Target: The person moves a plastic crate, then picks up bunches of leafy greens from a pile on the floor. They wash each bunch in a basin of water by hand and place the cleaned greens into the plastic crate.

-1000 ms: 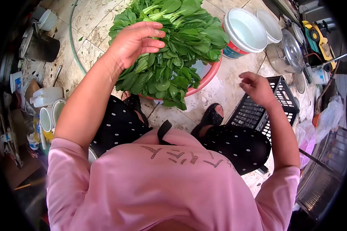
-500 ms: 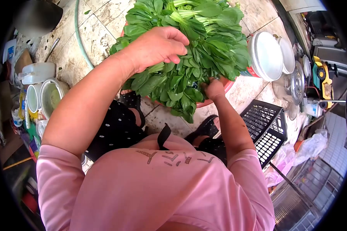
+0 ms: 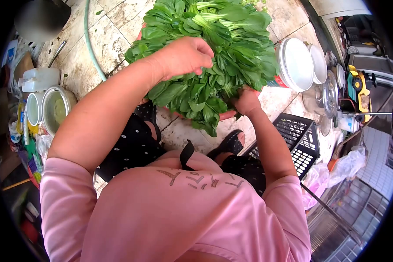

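Observation:
A big heap of bok choy (image 3: 214,70), with broad green leaves and pale stalks, fills a red basin (image 3: 226,115) on the floor; only bits of its rim show. Above the leaves on the near left, my left hand (image 3: 188,56) is closed, its fingers curled in toward the thumb. Whatever it may hold is too small or hidden to make out. My right hand (image 3: 247,102) reaches into the heap's right side by the basin rim. Its fingers are bent, and their tips disappear among the leaves, so what they grip is hidden.
White buckets (image 3: 296,64) stand right of the basin, with a black plastic crate (image 3: 296,135) nearer me. Plastic tubs (image 3: 59,109) sit at the left. A green hose (image 3: 88,41) crosses the dirty tiled floor. My sandalled feet are close to the basin.
The fingers of my left hand have drawn together from a looser, spread pose. My right hand has shifted slightly at the heap's edge, and its wrist has turned a little.

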`<state>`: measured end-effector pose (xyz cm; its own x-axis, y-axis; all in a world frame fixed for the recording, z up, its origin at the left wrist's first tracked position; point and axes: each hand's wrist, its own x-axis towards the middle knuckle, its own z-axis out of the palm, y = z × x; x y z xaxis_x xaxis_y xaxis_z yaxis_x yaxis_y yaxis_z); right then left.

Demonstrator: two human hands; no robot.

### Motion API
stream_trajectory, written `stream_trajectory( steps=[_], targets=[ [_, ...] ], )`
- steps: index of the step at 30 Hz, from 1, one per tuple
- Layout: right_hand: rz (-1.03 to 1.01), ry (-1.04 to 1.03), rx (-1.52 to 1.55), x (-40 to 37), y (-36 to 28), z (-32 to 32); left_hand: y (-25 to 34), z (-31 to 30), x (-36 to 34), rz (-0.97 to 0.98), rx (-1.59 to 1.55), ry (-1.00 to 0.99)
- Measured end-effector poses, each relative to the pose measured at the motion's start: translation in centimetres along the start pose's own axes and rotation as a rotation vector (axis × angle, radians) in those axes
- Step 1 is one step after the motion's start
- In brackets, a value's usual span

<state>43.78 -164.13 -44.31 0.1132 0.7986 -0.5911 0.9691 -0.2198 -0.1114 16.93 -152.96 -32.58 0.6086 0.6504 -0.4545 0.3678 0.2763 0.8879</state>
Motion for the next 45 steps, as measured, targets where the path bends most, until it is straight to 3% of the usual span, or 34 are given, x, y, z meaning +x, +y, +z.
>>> stream_trajectory(
  steps=[4,7,10,11,13,14,15,17,19,21,23,24,26,29,31,33,34,36,40,42,45],
  targets=[
    [-0.046,-0.111,-0.024,-4.9,0.2,-4.7,-0.9,2.1,0.3,-0.043,0.19,-0.072],
    [-0.03,-0.152,0.25,-8.6,-1.1,-8.1,-1.4,4.0,0.4,-0.097,0.377,-0.207],
    [-0.14,-0.067,0.533,-11.2,-3.3,-9.5,-2.1,5.9,0.3,-0.136,0.234,-0.338],
    [-0.221,-0.037,0.63,-11.8,-4.2,-9.7,-3.3,7.2,0.6,-0.036,0.035,-0.246],
    [-0.389,0.107,0.622,-12.4,-6.1,-9.9,-1.1,7.1,-0.8,-0.073,-0.127,-0.208],
    [-0.438,0.089,0.619,-12.4,-6.8,-10.1,-1.6,7.6,-0.4,-0.034,-0.335,-0.077],
    [-0.447,0.098,0.618,-11.5,-6.6,-9.4,-1.6,7.2,0.0,-0.026,-0.327,-0.07],
    [-0.474,0.045,1.095,-8.8,-6.0,-7.1,-1.4,6.4,0.2,-0.074,-0.442,0.119],
    [-0.307,0.021,1.369,-6.7,-4.8,-6.4,0.0,5.4,-0.4,-0.026,-0.464,0.207],
    [-0.013,0.067,1.357,-3.4,-2.8,-3.6,-0.4,4.2,0.1,0.128,-0.478,0.263],
    [0.082,0.041,0.901,0.8,0.0,1.4,-0.4,3.1,0.2,0.14,-0.499,0.269],
    [0.079,0.035,0.905,2.4,0.4,3.5,-0.4,2.7,0.1,0.137,-0.518,0.256],
    [0.064,0.169,0.444,4.5,0.7,6.1,-0.3,2.3,-0.2,0.129,-0.537,0.246],
    [0.102,0.01,0.338,3.5,-2.5,4.2,0.1,1.9,-0.6,0.075,-0.521,0.221],
    [0.059,-0.027,0.326,5.9,-2.5,6.1,0.1,1.7,-0.7,0.107,-0.521,0.193],
    [-0.159,-0.04,0.002,7.2,-2.3,7.3,0.2,1.5,-0.7,0.098,-0.533,0.195],
    [-0.158,-0.046,0.004,7.9,-2.1,8.3,0.3,1.4,-0.8,0.095,-0.542,0.192],
    [-0.053,0.124,0.302,8.5,-2.1,10.3,0.5,1.0,-0.9,0.09,-0.552,0.192],
    [0.048,0.013,0.56,6.7,-3.2,8.9,0.9,0.5,-0.7,0.074,-0.643,0.175],
    [0.109,0.16,0.885,7.1,-2.7,11.3,0.9,0.4,-0.6,0.088,-0.64,0.175],
    [0.056,0.082,0.872,8.0,-2.3,12.1,0.6,0.6,-0.3,0.107,-0.606,0.18]
  ],
)
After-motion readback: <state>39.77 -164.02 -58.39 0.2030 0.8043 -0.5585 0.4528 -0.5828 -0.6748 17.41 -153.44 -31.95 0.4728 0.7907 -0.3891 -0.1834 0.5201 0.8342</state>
